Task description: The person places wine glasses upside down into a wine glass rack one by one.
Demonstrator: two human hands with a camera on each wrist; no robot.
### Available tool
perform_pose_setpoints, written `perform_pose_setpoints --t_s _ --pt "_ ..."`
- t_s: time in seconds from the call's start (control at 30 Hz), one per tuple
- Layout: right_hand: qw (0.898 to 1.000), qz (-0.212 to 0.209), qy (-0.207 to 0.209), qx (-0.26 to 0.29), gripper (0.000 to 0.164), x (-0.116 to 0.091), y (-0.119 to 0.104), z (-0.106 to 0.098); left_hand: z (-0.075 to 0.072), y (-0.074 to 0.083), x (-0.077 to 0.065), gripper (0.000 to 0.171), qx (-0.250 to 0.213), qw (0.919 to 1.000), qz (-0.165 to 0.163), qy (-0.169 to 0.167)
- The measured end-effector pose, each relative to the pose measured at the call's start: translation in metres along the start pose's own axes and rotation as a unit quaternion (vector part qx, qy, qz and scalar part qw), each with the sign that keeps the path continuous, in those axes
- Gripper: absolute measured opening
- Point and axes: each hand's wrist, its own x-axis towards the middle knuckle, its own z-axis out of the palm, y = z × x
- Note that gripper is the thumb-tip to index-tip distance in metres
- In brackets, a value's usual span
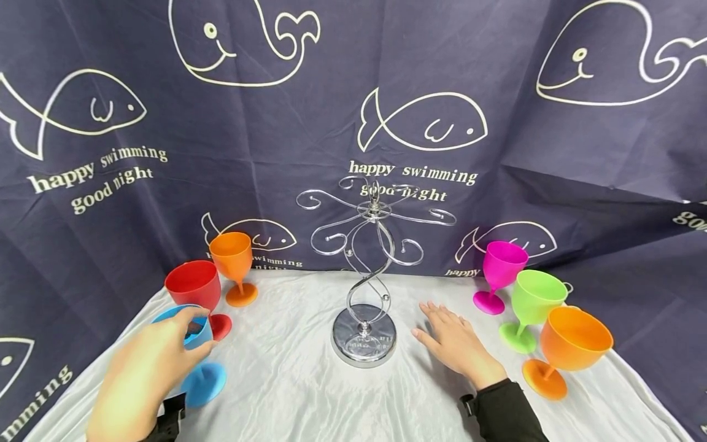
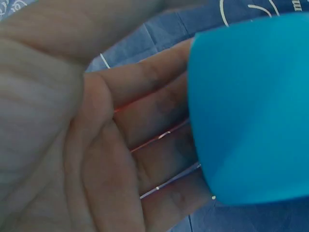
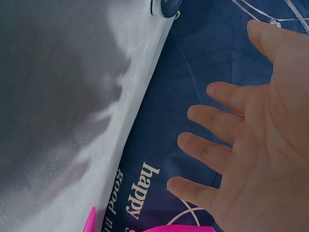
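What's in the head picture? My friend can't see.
A left hand grips a blue goblet, near a red goblet and an orange goblet. The open right hand is beside a curly silver stand, with a pink goblet, green goblet and another orange goblet further right.

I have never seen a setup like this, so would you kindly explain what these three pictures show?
There is no machine here: a person works bare-handed, wearing three cameras. The widest picture comes from the head, looking forward and down; the others come from the left and right wrists. On a white cloth stands a shiny metal stand with curled arms. To its left are an orange goblet, a red goblet and a blue goblet; to its right, a magenta goblet, a green goblet and a second orange goblet. The left hand grips the blue goblet by its bowl, which fills much of the left wrist picture. The right hand, near the stand, holds nothing.
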Motion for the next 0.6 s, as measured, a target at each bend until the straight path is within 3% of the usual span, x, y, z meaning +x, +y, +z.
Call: perform_pose_setpoints --t_s 0.17,0.47,0.6 --pt "1.000 -0.003 0.001 0.001 0.070 0.0003 0.0001 -0.0008 -0.0020 -0.0048 -0.0010 0.033 -0.014 0.9999 0.005 0.009" --pt "1.000 -0.003 0.000 0.006 0.069 0.0012 0.0020 0.0031 -0.0035 -0.0094 -0.0022 0.010 -0.007 0.9998 0.008 -0.018" --pt "1.000 -0.003 -0.004 0.006 0.069 0.0010 0.0022 0.0028 -0.0019 -0.0077 -0.0042 0.026 -0.001 0.9997 0.023 -0.005"
